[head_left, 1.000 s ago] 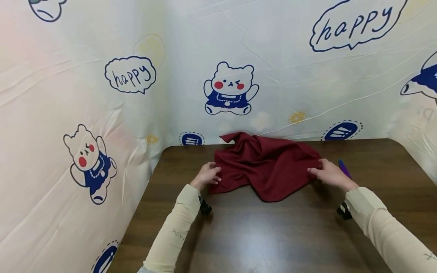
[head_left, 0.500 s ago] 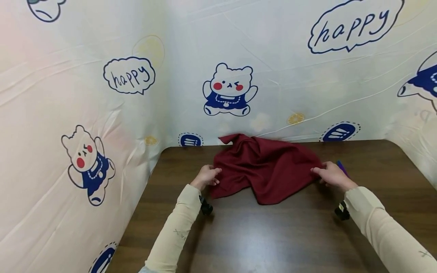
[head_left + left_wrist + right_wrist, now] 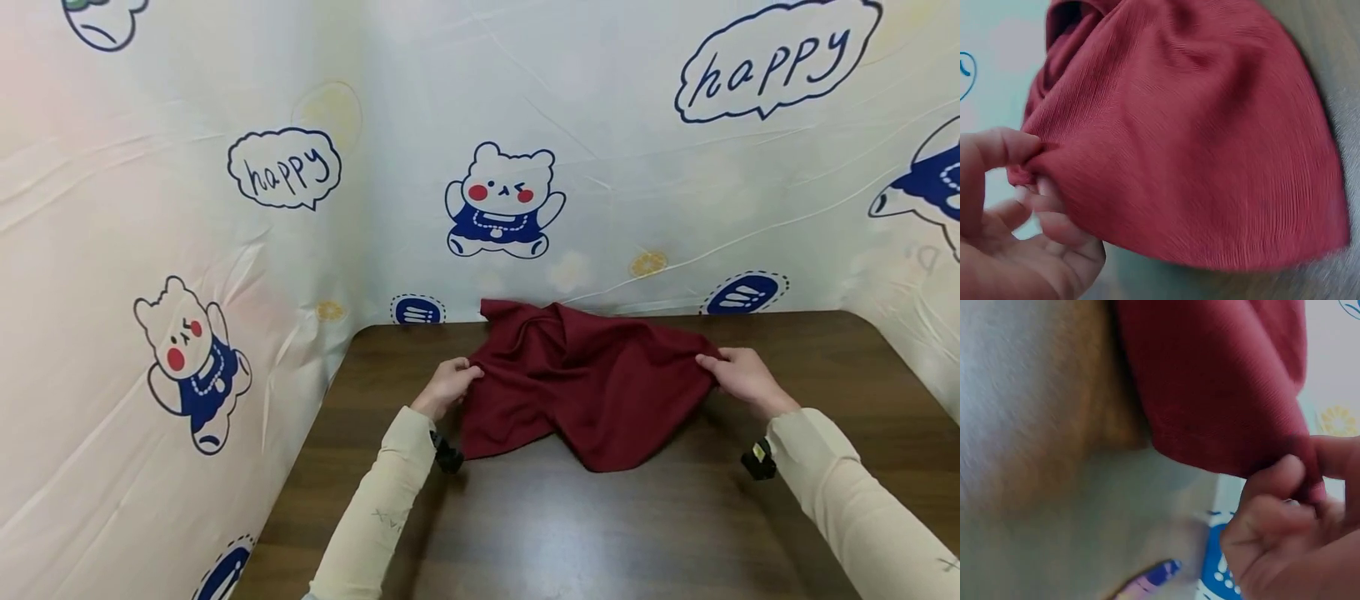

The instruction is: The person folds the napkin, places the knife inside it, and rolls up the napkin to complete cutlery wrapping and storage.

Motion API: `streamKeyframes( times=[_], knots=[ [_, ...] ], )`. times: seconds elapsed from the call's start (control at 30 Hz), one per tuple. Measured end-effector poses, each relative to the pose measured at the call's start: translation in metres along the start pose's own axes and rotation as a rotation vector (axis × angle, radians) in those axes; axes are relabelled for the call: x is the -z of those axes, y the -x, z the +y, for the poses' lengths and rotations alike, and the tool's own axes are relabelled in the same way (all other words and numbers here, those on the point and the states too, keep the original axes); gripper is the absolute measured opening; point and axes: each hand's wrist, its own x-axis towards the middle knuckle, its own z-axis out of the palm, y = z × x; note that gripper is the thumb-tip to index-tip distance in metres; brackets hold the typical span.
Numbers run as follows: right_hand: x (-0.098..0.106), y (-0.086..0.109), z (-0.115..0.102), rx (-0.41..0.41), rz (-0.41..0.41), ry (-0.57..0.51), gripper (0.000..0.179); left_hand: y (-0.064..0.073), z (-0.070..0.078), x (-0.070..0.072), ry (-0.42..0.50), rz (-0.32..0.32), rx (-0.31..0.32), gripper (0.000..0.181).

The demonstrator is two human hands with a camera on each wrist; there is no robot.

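Note:
A rumpled dark red cloth point(image 3: 615, 392) hangs between my two hands at the back of the table, its lower edge drooping in folds. My left hand point(image 3: 450, 385) pinches its left edge between thumb and fingers. At the opposite side, my right hand point(image 3: 748, 379) grips the right edge. In the left wrist view the cloth point(image 3: 1197, 156) spreads out from the pinch, with fine ribbing on its surface. The right wrist view shows curled fingers point(image 3: 1272, 519) bunching the cloth's corner.
A slim purple-blue item with a tapered end point(image 3: 1163, 573) lies on the table beyond my right hand, hidden in the head view. The brown wooden table point(image 3: 570, 542) meets a printed white curtain point(image 3: 615, 208) at its back edge. Each wrist wears a small black camera point(image 3: 447, 452).
Both hands have closed on the cloth's edges and lifted it slightly. It is stretched wider, and its lower edge has come nearer. The purple-blue item has become hidden in the head view.

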Motion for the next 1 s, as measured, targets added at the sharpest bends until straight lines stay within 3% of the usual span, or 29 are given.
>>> streamKeyframes(
  times=[0.07, 0.1, 0.17, 0.23, 0.3, 0.43, 0.5, 0.53, 0.57, 0.6, 0.7, 0.77, 0.83, 0.9, 1.0],
  knots=[
    [0.006, 0.002, -0.003, 0.041, 0.055, -0.016, 0.046, 0.004, 0.003, 0.008, -0.008, -0.025, -0.057, 0.015],
    [0.009, 0.003, -0.005, 0.066, 0.094, -0.016, 0.047, 0.006, 0.003, 0.012, -0.002, -0.067, -0.087, 0.013],
    [0.015, 0.005, -0.007, 0.091, 0.178, -0.031, 0.047, 0.013, 0.005, 0.023, 0.004, -0.208, -0.144, 0.009],
    [0.019, 0.006, -0.009, 0.106, 0.277, -0.032, 0.047, 0.023, 0.007, 0.034, -0.009, -0.422, -0.197, 0.009],
    [0.024, 0.007, -0.01, 0.095, 0.36, -0.008, 0.048, 0.036, 0.009, 0.043, -0.034, -0.676, -0.257, 0.018],
    [0.031, 0.009, -0.007, 0.045, 0.439, 0.063, 0.05, 0.062, 0.018, 0.055, -0.097, -1.139, -0.347, 0.045],
    [0.033, 0.009, -0.003, 0.026, 0.434, 0.091, 0.05, 0.069, 0.023, 0.059, -0.108, -1.268, -0.339, 0.051],
    [0.034, 0.009, -0.001, 0.015, 0.43, 0.1, 0.05, 0.071, 0.024, 0.061, -0.108, -1.283, -0.325, 0.052],
    [0.034, 0.009, 0.002, 0.012, 0.422, 0.104, 0.049, 0.072, 0.025, 0.063, -0.11, -1.256, -0.318, 0.05],
    [0.033, 0.008, 0.004, 0.008, 0.421, 0.112, 0.049, 0.071, 0.025, 0.064, -0.117, -1.186, -0.309, 0.049],
    [0.03, 0.006, 0.01, 0.04, 0.434, 0.142, 0.047, 0.065, 0.022, 0.061, -0.233, -0.823, -0.337, 0.037],
    [0.027, 0.005, 0.011, 0.097, 0.422, 0.187, 0.043, 0.059, 0.018, 0.052, -0.377, -0.577, -0.365, 0.031],
    [0.023, 0.006, 0.01, 0.146, 0.356, 0.26, 0.04, 0.055, 0.013, 0.04, -0.543, -0.415, -0.406, 0.03],
    [0.019, 0.007, 0.006, 0.182, 0.247, 0.361, 0.036, 0.051, 0.009, 0.025, -0.684, -0.351, -0.456, 0.035],
    [0.009, 0.013, 0.001, 0.182, 0.023, 0.505, 0.033, 0.047, 0.003, 0.003, -0.833, -0.337, -0.492, 0.043]
  ],
)
